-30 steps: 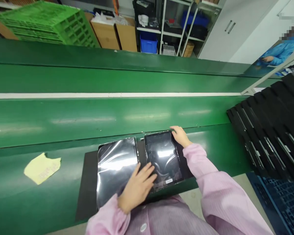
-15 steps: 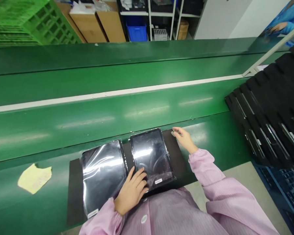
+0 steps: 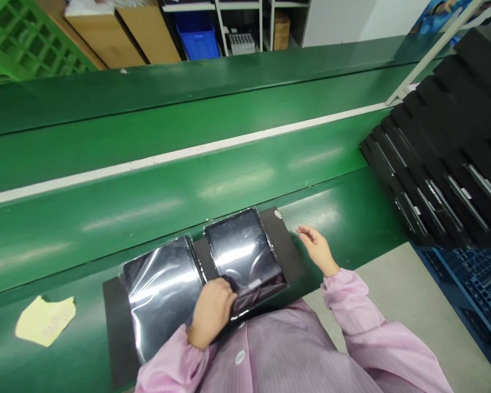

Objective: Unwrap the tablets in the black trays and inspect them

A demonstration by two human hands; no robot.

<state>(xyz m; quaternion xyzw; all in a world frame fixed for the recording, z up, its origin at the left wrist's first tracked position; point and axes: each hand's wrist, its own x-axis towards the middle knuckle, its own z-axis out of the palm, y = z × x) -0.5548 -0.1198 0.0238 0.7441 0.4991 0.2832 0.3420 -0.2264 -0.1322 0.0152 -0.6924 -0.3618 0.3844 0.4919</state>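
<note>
Two dark flat screen panels in clear plastic sleeves lie side by side on a black foam sheet [image 3: 284,240]. My left hand [image 3: 213,311] is closed at the near left corner of the right screen panel [image 3: 239,245], its curled fingers on the plastic sleeve [image 3: 259,297]; the fingertips are partly hidden. That sleeve's near edge shows loose film below a small white label. Beside my left wrist lies the left screen panel [image 3: 163,295]. My right hand [image 3: 317,248] is held over the green bench just right of the foam, fingers apart, with nothing in it.
A tall stack of black foam trays [image 3: 445,147] with panels in slots stands at the right, by a blue plastic pallet [image 3: 470,289]. A torn yellow paper [image 3: 45,321] lies at the left on the green bench [image 3: 331,213]. Cardboard boxes [image 3: 106,35] stand behind.
My right hand has moved off the foam sheet's far right corner to the right. My left fingers have curled in at the right panel's sleeve, and its near edge has shifted. The view has turned slightly.
</note>
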